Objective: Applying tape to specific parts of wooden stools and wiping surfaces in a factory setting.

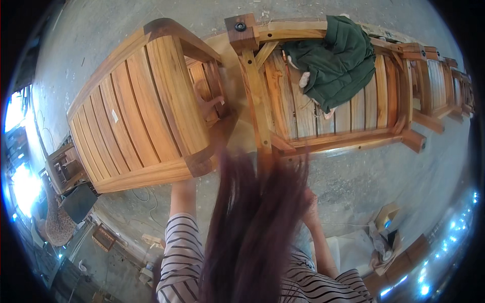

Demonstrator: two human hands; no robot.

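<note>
The left hand [208, 105] reaches behind the slatted chair [146, 111], fingers [217, 101] spread open against its inner frame. The right hand [309, 204] is raised near hanging hair [252, 222]; its grip cannot be told. A green jacket [336, 58] lies on the bench [313, 116] beyond the fingers.

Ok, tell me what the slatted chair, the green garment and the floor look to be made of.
Slatted chair: solid wood, likely oiled or varnished, going by the warm orange tone and visible grain lines. Green garment: soft quilted fabric, judging by its stitched panels and slumped folds; the fibre cannot be told. Floor: looks like bare concrete, grey, mottled and dusty, with scattered marks.
</note>
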